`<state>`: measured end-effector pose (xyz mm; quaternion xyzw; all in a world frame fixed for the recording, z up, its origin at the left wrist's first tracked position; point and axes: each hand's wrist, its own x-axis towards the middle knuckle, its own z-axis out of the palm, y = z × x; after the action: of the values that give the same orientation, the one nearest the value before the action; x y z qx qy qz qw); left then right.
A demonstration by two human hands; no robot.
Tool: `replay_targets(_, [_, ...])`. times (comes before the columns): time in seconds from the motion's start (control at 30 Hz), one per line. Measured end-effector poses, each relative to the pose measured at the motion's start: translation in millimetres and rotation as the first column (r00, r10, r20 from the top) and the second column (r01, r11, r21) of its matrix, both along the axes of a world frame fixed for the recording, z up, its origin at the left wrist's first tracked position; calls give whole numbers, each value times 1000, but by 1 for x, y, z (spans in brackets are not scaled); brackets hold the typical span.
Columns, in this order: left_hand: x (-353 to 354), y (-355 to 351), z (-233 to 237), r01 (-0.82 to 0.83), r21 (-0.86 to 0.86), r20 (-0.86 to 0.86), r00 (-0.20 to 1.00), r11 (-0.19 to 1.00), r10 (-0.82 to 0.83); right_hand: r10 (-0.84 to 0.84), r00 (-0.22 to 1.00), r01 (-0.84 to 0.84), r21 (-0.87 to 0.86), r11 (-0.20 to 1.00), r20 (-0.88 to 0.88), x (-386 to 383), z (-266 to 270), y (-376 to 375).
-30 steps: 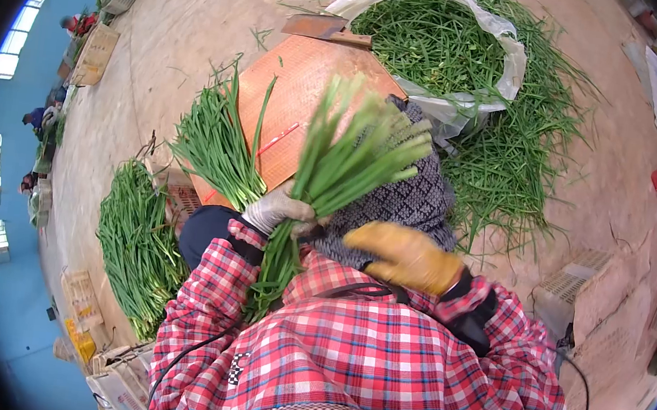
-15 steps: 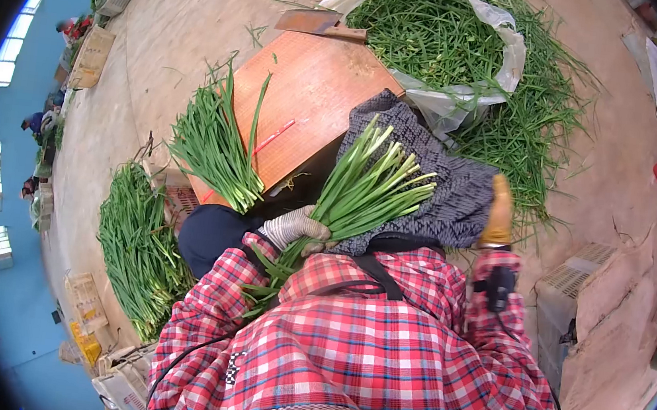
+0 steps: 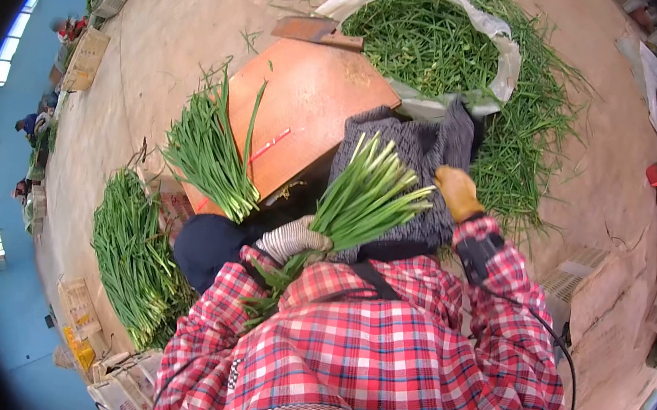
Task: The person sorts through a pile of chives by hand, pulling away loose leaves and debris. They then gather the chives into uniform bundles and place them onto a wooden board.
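Observation:
My left hand (image 3: pixel 293 239), in a striped knit glove, is closed round a bunch of garlic chives (image 3: pixel 374 194). The pale cut ends fan out up and to the right over my lap; the leaf ends trail under my forearm. My right hand (image 3: pixel 458 193), in a yellowish-tan glove, is at the right edge of the dark grey patterned cloth (image 3: pixel 368 133) on my lap. Its fingers look curled together, and whatever they may hold is hidden. Another chive bundle (image 3: pixel 218 149) lies across the left edge of the orange-red board (image 3: pixel 309 83).
A cleaver (image 3: pixel 315 31) lies at the board's far edge. Beyond my lap, a clear plastic bag (image 3: pixel 507 64) holds loose greens, with more scattered around it. A large chive heap (image 3: pixel 131 256) lies at left. A crate (image 3: pixel 578 271) stands at right. Other people work far left.
My right hand has moved left, from beyond the cloth to its edge. The cloth's right side is now drawn up and folded. My left hand keeps its hold on the chives.

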<state>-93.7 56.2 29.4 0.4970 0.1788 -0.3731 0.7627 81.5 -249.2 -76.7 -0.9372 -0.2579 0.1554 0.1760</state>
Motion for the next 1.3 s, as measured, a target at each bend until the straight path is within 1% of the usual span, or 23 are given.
replay_targets(0.03, [4, 5, -7, 11, -20, -12, 1000, 1000, -11, -142, 989, 144, 43, 989, -35, -6, 9, -3])
replay_targets(0.1, [-5, 4, -11, -3, -84, -64, 998, 996, -2, -376, 918, 394, 390, 832, -126, -7, 16, -20])
replay_targets(0.13, [-1, 4, -8, -12, -108, -69, 998, 994, 5, -331, 823, 566, 613, 551, -462, 1, 27, -31])
replay_targets(0.17, [1, 7, -7, 22, -113, -55, 998, 993, -29, -269, 720, 694, 665, 278, -639, 4, 64, -32])
replay_targets(0.2, [3, 9, -5, 25, -107, -37, 999, 994, -29, -153, 700, 714, 680, 167, -697, 9, 88, -37])
replay_targets(0.23, [4, 7, -5, 30, -107, -23, 999, 994, -33, -127, 799, 602, 785, 147, -588, 9, 101, -41])
replay_targets(0.33, [4, 1, -6, 12, -152, -57, 998, 988, -21, -173, 932, 353, 693, 629, -317, -10, 161, -14])
replay_targets(0.37, [6, 0, -1, -1, -162, -78, 997, 987, -12, -30, 998, 62, 675, 735, -59, -15, 161, 6])
replay_targets(0.4, [7, -1, 0, -18, -174, -98, 995, 985, 1, 149, 971, -231, 573, 786, 188, -19, 156, 24])
replay_targets(0.47, [4, 1, -4, -18, -120, -82, 997, 993, 8, 200, 975, -184, 154, 971, -95, -37, 107, 45])
replay_targets(0.53, [2, -6, 2, -92, -82, -19, 996, 992, 90, 190, 947, -110, 295, 949, -258, -33, 99, 49])
replay_targets(0.6, [-3, -11, 11, -175, -77, -38, 984, 982, 172, 248, 918, 46, 704, 709, -310, -42, 61, 46])
replay_targets(0.63, [-2, -10, 7, -173, -49, -19, 985, 984, 173, 224, 938, 26, 699, 714, -264, -40, 66, 43])
replay_targets(0.77, [-3, -9, 1, -158, -28, -31, 987, 987, 157, 116, 956, 22, 460, 887, -270, -40, 96, 38])
replay_targets(0.87, [-7, 0, -6, -113, -4, -44, 993, 994, 113, -50, 993, 82, 324, 943, -104, -38, 75, 18])
replay_targets(0.93, [-13, -5, -8, -159, -42, -37, 987, 986, 157, 49, 991, -61, -91, 994, -127, -32, 20, -34])
replay_targets(1.03, [-16, -8, 11, -244, -87, -61, 969, 966, 239, -289, 954, 283, 83, 956, 78, -27, 8, -65])
replay_targets(1.07, [-14, -8, 18, -251, -85, -83, 966, 964, 244, -427, 903, 378, 375, 846, 53, -19, 37, -59])
replay_targets(1.13, [-11, 5, 1, -64, -121, -51, 997, 991, 58, -310, 800, 596, 624, 506, -513, -5, 92, -39])
replay_targets(1.2, [-4, 4, 9, -48, -155, -34, 999, 987, 43, -210, 921, 382, 649, 658, -329, -16, 153, -2])
replay_targets(1.23, [-3, 1, 10, -42, -179, -32, 999, 983, 36, -31, 998, 59, 605, 794, -57, -19, 159, 12])
replay_targets(1.27, [-3, 1, 7, -32, -175, -24, 999, 984, 28, 122, 990, -140, 571, 809, 70, -24, 148, 25])
replay_targets(1.3, [-4, 4, 1, -26, -169, -18, 1000, 985, 24, 153, 986, -165, 487, 858, 63, -32, 125, 38])
